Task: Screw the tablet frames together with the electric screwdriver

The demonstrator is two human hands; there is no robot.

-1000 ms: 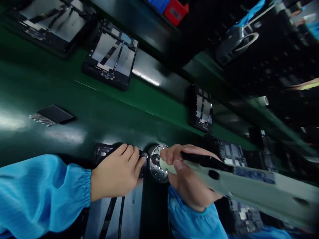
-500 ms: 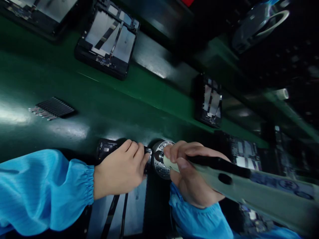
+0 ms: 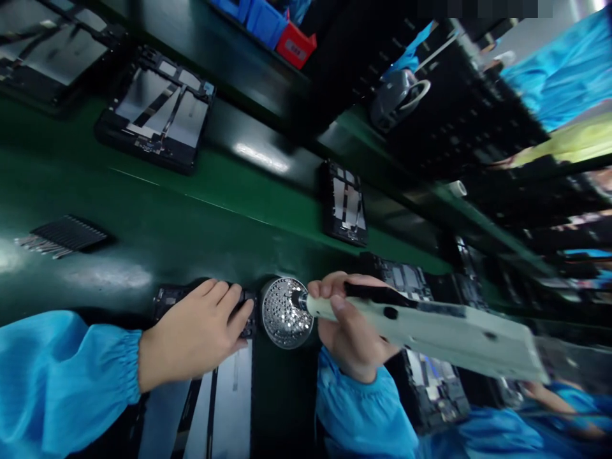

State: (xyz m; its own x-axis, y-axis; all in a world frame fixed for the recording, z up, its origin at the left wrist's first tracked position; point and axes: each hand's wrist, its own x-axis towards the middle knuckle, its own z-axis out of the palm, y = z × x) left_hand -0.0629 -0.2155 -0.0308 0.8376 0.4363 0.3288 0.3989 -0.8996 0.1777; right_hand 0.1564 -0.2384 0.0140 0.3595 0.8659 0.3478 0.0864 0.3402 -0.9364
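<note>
My left hand lies over the top end of an opened tablet, fingers curled on its dark upper edge. Pale panels and dark flat cables show in its body below the hand. My right hand is closed around a pale electric screwdriver with a black lever, held nearly level. Its metal nose sits over the right side of a round metal screw dish, dotted with holes and small shiny screws. Whether the bit touches a screw I cannot tell.
Opened tablets lie along the raised green strip, another farther right. A ribbed black bundle with metal ends lies at left. More device parts are right of my arm. Red bin at back; other people's blue sleeves at right.
The view has swung right, so the bench things sit farther left. My right hand has drawn back rightward from the dish, uncovering more of it. My left hand stays on the tablet, fingers slightly shifted.
</note>
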